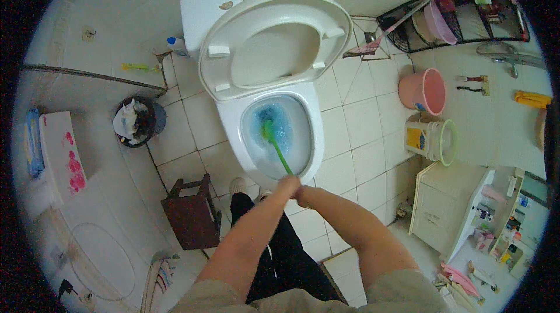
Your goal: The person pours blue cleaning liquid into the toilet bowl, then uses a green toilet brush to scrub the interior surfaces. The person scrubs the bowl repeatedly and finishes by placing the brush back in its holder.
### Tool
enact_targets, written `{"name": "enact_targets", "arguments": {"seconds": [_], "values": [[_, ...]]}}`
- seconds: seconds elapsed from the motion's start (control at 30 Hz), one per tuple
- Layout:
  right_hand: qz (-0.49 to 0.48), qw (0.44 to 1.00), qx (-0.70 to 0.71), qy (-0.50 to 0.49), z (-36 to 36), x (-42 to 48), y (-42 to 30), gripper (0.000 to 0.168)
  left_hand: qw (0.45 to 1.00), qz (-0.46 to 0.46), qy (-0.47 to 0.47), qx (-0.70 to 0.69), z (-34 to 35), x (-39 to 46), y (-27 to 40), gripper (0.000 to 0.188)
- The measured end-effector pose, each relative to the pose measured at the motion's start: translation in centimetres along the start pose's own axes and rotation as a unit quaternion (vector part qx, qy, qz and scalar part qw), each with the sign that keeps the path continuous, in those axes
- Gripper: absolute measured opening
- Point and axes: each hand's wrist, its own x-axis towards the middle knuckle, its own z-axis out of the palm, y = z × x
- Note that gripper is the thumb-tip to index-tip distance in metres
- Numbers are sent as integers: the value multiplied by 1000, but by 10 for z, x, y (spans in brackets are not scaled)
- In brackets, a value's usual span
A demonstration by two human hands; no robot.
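Note:
Both of my hands grip the handle end of a green toilet brush (280,153), close together at the front rim of a white toilet bowl (318,138). My left hand (288,185) and my right hand (304,196) touch or overlap, so some fingers are hidden. The green brush head rests in blue-tinted water (284,122) inside the bowl. Behind it, the toilet seat and lid (275,55) are raised against the cistern (197,11).
A lined waste bin (159,116) and a dark stool (190,221) stand left. On the right are a pink bucket (413,90), a white bucket (426,140), a cabinet (442,208) and a black rack (468,15). A pink-headed long-handled tool (393,26) leans near the rack.

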Motion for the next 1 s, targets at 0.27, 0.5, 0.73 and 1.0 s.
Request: {"name": "enact_targets", "arguments": {"seconds": [0.27, 0.5, 0.73, 1.0], "values": [[59, 925, 369, 68, -72, -136, -3, 42, 815, -197, -72, -540, -34, -12, 59, 36], [-188, 98, 977, 23, -8, -29, -54, 19, 970, -119, -11, -214, -52, 4, -28, 24], [-171, 2, 984, 57, -40, 31, -45, 13, 929, -215, -65, -292, -94, 32, -27, 26], [27, 626, 696, 351, -94, -56, 24, 22, 658, -110, -78, -740, -90, 38, 32, 57]]}}
